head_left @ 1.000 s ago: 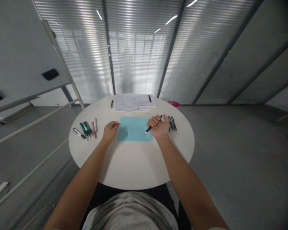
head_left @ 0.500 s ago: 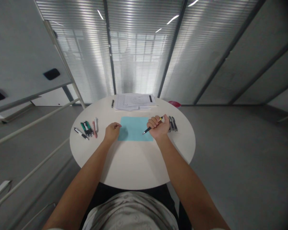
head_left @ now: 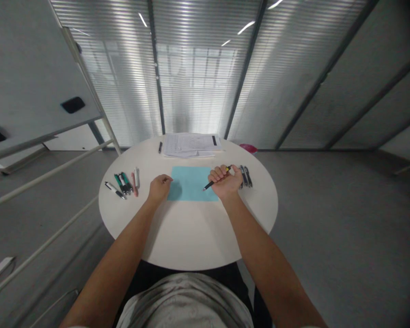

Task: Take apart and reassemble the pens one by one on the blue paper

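A seated person's right hand, closed in a fist around a black-and-yellow pen, hovers at the 3 o'clock edge of a blue sheet in the middle of a round white table, the pen's tip angled down toward 8 o'clock, just above the sheet. The left hand, fingers curled under with nothing visible in them, rests at the sheet's 9 o'clock edge. The pen appears gripped but not yet on the sheet; marking it would call for lowering the tip and steadying the sheet. Loose pens lie at 9 o'clock, two dark pens at 3 o'clock just beside the right hand, papers at 12 o'clock
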The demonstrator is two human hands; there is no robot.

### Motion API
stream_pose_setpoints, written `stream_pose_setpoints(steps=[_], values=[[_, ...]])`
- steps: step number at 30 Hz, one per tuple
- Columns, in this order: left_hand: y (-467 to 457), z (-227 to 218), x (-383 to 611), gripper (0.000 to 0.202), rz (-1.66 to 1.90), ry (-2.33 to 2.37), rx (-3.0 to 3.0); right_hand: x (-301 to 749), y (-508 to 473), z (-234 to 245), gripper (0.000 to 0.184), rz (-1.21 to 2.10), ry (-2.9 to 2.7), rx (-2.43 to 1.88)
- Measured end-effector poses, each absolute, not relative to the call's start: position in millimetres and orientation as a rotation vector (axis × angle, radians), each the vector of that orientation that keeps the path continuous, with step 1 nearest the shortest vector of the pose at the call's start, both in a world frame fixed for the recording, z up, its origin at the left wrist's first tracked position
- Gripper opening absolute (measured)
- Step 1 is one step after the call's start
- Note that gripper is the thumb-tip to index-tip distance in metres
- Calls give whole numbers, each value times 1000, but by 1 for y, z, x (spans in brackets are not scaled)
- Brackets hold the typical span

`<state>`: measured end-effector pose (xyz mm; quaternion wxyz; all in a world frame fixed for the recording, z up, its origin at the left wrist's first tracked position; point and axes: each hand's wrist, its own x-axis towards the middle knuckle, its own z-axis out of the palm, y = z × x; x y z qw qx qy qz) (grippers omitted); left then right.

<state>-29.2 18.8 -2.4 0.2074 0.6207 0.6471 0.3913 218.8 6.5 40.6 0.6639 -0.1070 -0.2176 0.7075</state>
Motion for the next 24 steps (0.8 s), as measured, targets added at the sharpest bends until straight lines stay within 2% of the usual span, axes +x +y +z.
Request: stream_pose_setpoints(steps=[12,19,22,24], values=[[15,2,-28,26,1049,1820,1732,217,7,40,31,1558,-510,-236],[16,-1,-27,27,997,1821,1776,211,12,43,9,1490,-507,-406],[17,-2,-27,28,934,1834,1856,209,19,41,9,1383,-513,-558],[18,-4,-27,27,885,1844,1915,209,22,40,19,1333,-566,-644]])
